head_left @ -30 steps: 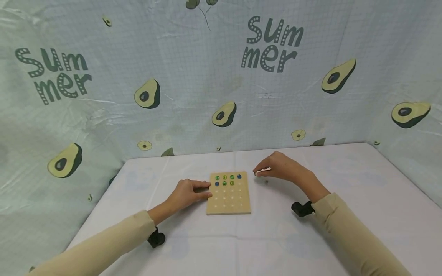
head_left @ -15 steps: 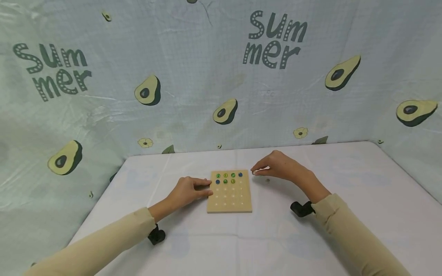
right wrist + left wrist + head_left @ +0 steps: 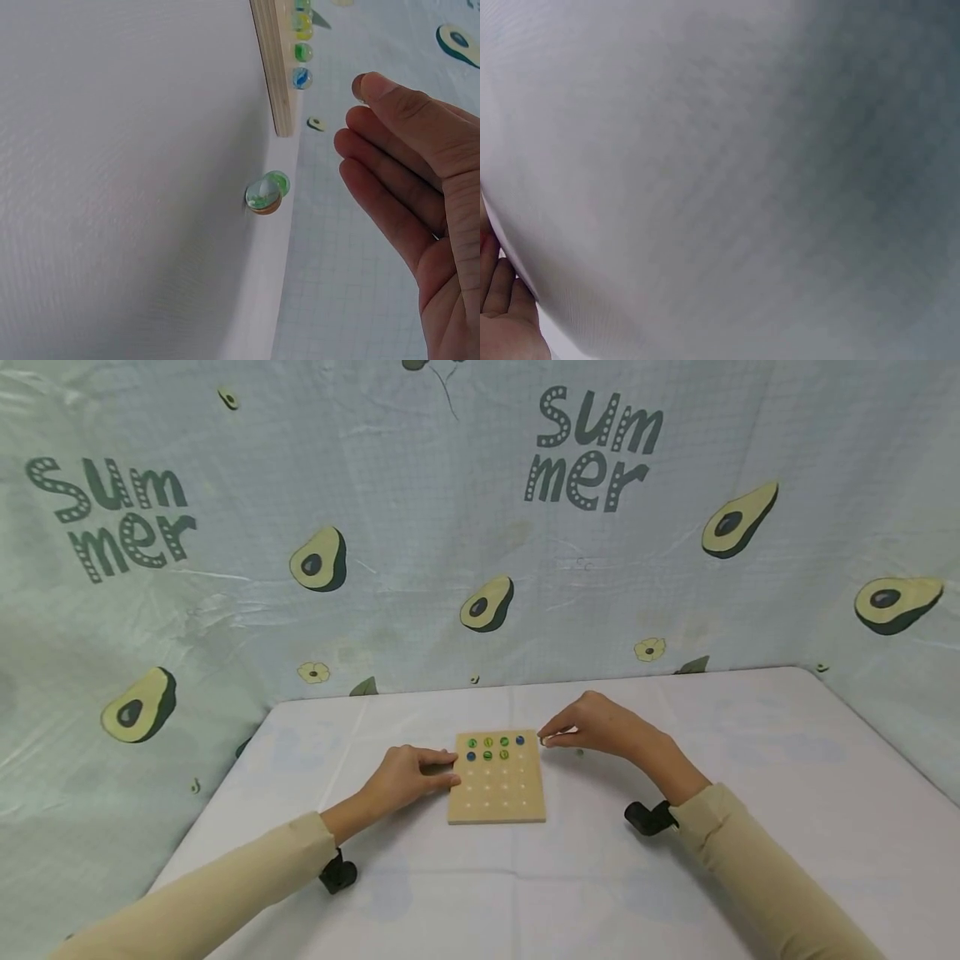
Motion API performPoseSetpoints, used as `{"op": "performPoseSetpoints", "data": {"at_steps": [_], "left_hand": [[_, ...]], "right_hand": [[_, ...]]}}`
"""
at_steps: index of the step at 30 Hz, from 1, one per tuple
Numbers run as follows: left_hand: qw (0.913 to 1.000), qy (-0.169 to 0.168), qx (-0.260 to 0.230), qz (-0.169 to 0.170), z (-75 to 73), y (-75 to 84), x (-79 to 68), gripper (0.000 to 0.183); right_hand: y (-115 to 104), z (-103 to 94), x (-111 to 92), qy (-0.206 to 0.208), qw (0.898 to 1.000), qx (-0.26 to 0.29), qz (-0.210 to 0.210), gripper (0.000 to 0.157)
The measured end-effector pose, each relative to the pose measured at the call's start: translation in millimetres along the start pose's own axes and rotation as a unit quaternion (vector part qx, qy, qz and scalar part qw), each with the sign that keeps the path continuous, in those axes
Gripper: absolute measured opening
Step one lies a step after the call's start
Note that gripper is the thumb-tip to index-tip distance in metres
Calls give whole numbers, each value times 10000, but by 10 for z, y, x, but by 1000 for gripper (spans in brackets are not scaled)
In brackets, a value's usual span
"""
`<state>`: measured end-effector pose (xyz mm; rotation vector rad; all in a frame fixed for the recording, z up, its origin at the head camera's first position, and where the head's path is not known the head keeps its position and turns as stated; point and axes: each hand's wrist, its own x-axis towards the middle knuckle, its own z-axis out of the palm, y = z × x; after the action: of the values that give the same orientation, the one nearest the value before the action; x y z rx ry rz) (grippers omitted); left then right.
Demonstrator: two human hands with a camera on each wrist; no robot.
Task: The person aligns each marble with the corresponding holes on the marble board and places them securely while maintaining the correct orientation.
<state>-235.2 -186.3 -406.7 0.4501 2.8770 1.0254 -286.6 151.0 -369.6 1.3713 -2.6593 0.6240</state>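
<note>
A square wooden board [image 3: 495, 793] with rows of small dimples lies on the table. Several green, yellow and blue glass marbles [image 3: 487, 742] fill its far row and part of the second. At the board's left edge rests my left hand [image 3: 401, 779], thumb and index finger spread along the edge. Just off the far right corner, my right hand [image 3: 600, 727] pinches a marble [image 3: 543, 741] between thumb and index finger; in the right wrist view the thumb hides most of it. Below that hand, loose marbles [image 3: 262, 193] lie on the table.
A white cloth covers the table [image 3: 465, 893]. Behind it hangs a pale sheet [image 3: 420, 643] printed with avocados and lettering. A black wrist camera [image 3: 339, 871] sits under the left cuff, another black camera [image 3: 648, 818] under the right one.
My right hand has moved left with the pinched marble, up to the board's far right corner. My left hand stays at the left edge, and the marbles on the board are unchanged.
</note>
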Motion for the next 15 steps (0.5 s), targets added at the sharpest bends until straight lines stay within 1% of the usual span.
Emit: {"op": "performPoseSetpoints", "data": {"at_steps": [8,15], "left_hand": [[9999,-31,-99,-46,-6,-8,-2,43],[10000,-46,-43,-32,-6,-9,11,44]], "right_hand": [[-32,40,68,-178,9997,142,12,20],[-63,83,136,-142,9997,187,-66,20]]}}
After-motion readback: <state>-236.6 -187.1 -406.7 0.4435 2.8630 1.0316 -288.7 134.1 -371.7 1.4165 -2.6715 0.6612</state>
